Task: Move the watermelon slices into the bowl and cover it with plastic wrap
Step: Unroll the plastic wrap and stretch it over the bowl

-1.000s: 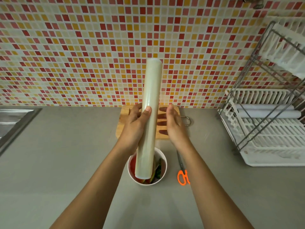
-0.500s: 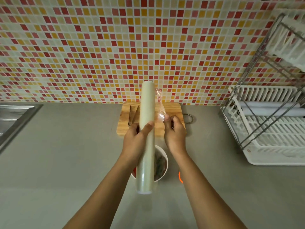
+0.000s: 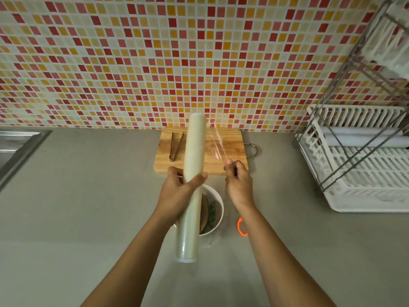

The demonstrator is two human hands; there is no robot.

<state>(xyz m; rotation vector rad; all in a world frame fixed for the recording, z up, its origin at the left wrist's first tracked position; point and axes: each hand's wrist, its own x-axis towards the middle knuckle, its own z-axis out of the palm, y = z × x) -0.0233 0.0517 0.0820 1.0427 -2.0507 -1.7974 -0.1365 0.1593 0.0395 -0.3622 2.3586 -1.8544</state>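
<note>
Bowl (image 3: 218,204) half hidden under plastic wrap roll (image 3: 192,173); scissors (image 3: 241,227) beside.

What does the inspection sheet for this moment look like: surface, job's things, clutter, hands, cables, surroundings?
Surface: grey counter, looks dry.
Job's things: white bowl holds watermelon slices; plastic wrap roll above it, film partly drawn out; bowl uncovered.
Clutter: tongs on cutting board; orange-handled scissors right of the bowl.
Hands: left hand grips the roll; right hand pinches the film edge.
Cables: nothing seen.
Surroundings: mosaic tile wall, dish rack right, sink left.
</note>
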